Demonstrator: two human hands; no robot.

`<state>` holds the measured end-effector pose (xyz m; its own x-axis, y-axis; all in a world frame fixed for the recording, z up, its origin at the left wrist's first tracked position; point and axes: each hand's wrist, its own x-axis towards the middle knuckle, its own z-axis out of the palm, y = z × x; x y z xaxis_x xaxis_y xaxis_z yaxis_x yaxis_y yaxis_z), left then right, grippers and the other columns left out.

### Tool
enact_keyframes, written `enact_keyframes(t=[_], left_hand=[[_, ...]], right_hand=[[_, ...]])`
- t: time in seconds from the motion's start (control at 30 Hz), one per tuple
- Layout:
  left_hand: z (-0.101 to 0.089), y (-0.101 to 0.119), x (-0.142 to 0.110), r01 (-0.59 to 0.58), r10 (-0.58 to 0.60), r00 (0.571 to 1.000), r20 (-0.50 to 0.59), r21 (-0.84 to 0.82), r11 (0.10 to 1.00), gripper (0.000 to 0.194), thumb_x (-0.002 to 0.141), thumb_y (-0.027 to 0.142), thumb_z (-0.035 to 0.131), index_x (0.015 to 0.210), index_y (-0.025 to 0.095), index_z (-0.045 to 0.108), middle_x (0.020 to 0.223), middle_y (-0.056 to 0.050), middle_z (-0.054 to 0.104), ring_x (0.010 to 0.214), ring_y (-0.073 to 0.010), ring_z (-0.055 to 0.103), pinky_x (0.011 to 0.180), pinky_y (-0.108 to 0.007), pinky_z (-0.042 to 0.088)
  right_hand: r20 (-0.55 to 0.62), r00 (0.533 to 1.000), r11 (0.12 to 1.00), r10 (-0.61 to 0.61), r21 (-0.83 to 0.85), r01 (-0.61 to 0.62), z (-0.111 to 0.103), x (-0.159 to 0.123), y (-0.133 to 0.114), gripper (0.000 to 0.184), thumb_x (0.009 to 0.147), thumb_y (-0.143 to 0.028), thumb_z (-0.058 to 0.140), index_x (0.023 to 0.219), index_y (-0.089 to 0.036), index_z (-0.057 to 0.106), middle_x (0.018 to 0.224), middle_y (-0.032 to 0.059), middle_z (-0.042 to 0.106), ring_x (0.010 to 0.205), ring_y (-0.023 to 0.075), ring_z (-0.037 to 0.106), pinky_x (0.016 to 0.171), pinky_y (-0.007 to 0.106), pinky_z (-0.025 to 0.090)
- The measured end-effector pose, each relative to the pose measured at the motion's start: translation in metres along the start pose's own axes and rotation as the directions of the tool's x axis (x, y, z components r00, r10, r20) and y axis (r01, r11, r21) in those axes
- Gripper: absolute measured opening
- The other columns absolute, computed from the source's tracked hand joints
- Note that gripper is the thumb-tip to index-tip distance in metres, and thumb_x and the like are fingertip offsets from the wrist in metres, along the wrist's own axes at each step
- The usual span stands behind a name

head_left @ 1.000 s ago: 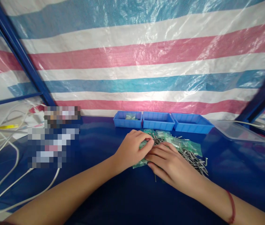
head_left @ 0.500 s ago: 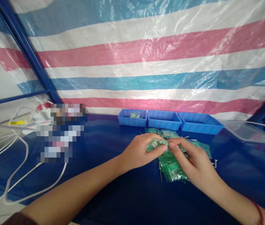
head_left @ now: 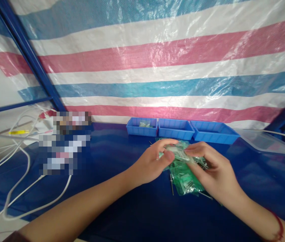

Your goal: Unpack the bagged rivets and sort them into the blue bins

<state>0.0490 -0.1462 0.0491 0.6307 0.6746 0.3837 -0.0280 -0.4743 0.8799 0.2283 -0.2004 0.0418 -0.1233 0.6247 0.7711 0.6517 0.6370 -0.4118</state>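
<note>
My right hand (head_left: pixel 211 166) pinches the right edge of a small clear plastic bag (head_left: pixel 179 154) between thumb and fingers, above the pile. At the bag's left side is my left hand (head_left: pixel 154 161), its thumb and fingers apart; whether it still touches the bag is hard to tell. Beneath both hands lie several green plastic bags (head_left: pixel 186 181) with thin metal pieces inside. Loose metal pins, like blind rivets, lie around them, one pin (head_left: pixel 172 185) at the near left. My right hand hides part of the pile.
Three blue bins stand in a row behind the pile: a left bin (head_left: pixel 141 131) with a small packet in it, a middle bin (head_left: pixel 175 133) and a right bin (head_left: pixel 216 137). White cables (head_left: pixel 29 161) and blurred items lie at left. A clear plastic lid (head_left: pixel 265 141) is at right.
My left thumb and fingers have spread apart from their pinch. The crumpled bag now shows flatter, held at its right by my right hand.
</note>
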Motion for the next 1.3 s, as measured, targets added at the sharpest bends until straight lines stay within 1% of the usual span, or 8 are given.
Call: enact_keyframes(t=[0.2, 0.3, 0.4, 0.47, 0.57, 0.93, 1.1, 1.3], left_hand=[[0.015, 0.004, 0.001, 0.262, -0.291, 0.956, -0.047, -0.316, 0.912, 0.051, 0.077, 0.047, 0.064, 0.117, 0.019, 0.049, 0.094, -0.007, 0.066, 0.084, -0.0193, 0.064, 0.074, -0.032, 0.049], [0.018, 0.003, 0.002, 0.233, -0.278, 0.959, -0.053, -0.404, 0.884, 0.034, 0.072, 0.037, 0.072, 0.090, 0.017, 0.052, 0.084, -0.003, 0.064, 0.078, -0.0153, 0.063, 0.073, -0.029, 0.047], [0.014, 0.002, 0.003, 0.153, -0.212, 0.968, -0.130, -0.364, 0.919, 0.031, 0.072, 0.036, 0.071, 0.080, 0.017, 0.047, 0.074, 0.001, 0.060, 0.067, -0.0112, 0.058, 0.065, -0.025, 0.044], [0.011, 0.001, 0.002, 0.106, -0.159, 0.975, -0.153, -0.306, 0.946, 0.029, 0.074, 0.036, 0.069, 0.079, 0.018, 0.046, 0.070, 0.003, 0.057, 0.061, -0.0091, 0.054, 0.060, -0.023, 0.041], [0.009, -0.001, 0.001, 0.090, -0.119, 0.981, -0.152, -0.188, 0.978, 0.023, 0.078, 0.035, 0.064, 0.079, 0.018, 0.049, 0.068, 0.003, 0.056, 0.060, -0.0087, 0.051, 0.057, -0.023, 0.039], [0.009, -0.005, 0.002, 0.099, -0.093, 0.989, -0.114, 0.048, 0.994, 0.020, 0.085, 0.035, 0.057, 0.097, 0.019, 0.062, 0.096, -0.004, 0.068, 0.089, -0.0181, 0.063, 0.078, -0.030, 0.049], [-0.016, -0.010, 0.023, 0.091, -0.076, 0.972, -0.223, 0.058, 0.994, 0.021, 0.082, 0.033, 0.059, 0.091, 0.015, 0.062, 0.090, -0.006, 0.070, 0.082, -0.0179, 0.065, 0.074, -0.030, 0.050], [-0.071, -0.032, 0.086, 0.326, -0.036, 0.815, -0.578, 0.406, 0.854, 0.035, 0.082, 0.037, 0.055, 0.108, 0.015, 0.058, 0.100, -0.008, 0.069, 0.089, -0.0207, 0.065, 0.077, -0.030, 0.049]], right_hand=[[0.010, 0.974, 0.964, -0.227, -0.139, 0.226, -0.011, 0.007, -0.002, 0.017, 0.083, -0.009, 0.053, 0.087, -0.024, 0.059, 0.091, 0.0059, 0.063, 0.084, 0.0184, 0.062, 0.069, 0.030, 0.050], [0.000, 0.995, 0.989, -0.096, -0.110, 0.095, -0.007, 0.005, -0.003, 0.018, 0.085, -0.015, 0.053, 0.100, -0.024, 0.056, 0.099, 0.0076, 0.062, 0.086, 0.0193, 0.062, 0.073, 0.032, 0.051], [0.012, 0.988, 0.988, 0.153, 0.021, -0.153, -0.002, 0.001, -0.002, 0.021, 0.090, -0.026, 0.048, 0.110, -0.022, 0.051, 0.093, 0.0063, 0.064, 0.078, 0.0175, 0.063, 0.065, 0.028, 0.051], [0.129, 0.971, 0.973, 0.203, 0.088, -0.215, 0.001, 0.000, -0.001, 0.017, 0.091, -0.032, 0.047, 0.103, -0.021, 0.053, 0.081, 0.0027, 0.064, 0.068, 0.0151, 0.062, 0.058, 0.025, 0.049], [0.253, 0.948, 0.973, 0.194, 0.071, -0.218, 0.003, -0.001, 0.000, 0.016, 0.089, -0.034, 0.051, 0.083, -0.020, 0.056, 0.069, -0.0004, 0.060, 0.060, 0.0132, 0.057, 0.055, 0.024, 0.046], [0.181, 0.953, 0.968, 0.242, 0.022, -0.250, 0.005, -0.002, 0.008, 0.023, 0.088, -0.035, 0.053, 0.071, -0.019, 0.057, 0.065, 0.0004, 0.062, 0.060, 0.0144, 0.059, 0.055, 0.025, 0.046], [0.181, 0.959, 0.974, 0.219, -0.100, -0.204, -0.002, 0.008, 0.012, 0.020, 0.086, -0.038, 0.054, 0.093, -0.020, 0.059, 0.077, 0.0020, 0.066, 0.064, 0.0148, 0.062, 0.050, 0.023, 0.045], [0.291, 0.941, 0.971, 0.174, -0.211, -0.114, -0.016, 0.018, 0.022, 0.023, 0.090, -0.029, 0.046, 0.076, -0.019, 0.062, 0.067, 0.0009, 0.064, 0.059, 0.0132, 0.059, 0.054, 0.025, 0.045]])
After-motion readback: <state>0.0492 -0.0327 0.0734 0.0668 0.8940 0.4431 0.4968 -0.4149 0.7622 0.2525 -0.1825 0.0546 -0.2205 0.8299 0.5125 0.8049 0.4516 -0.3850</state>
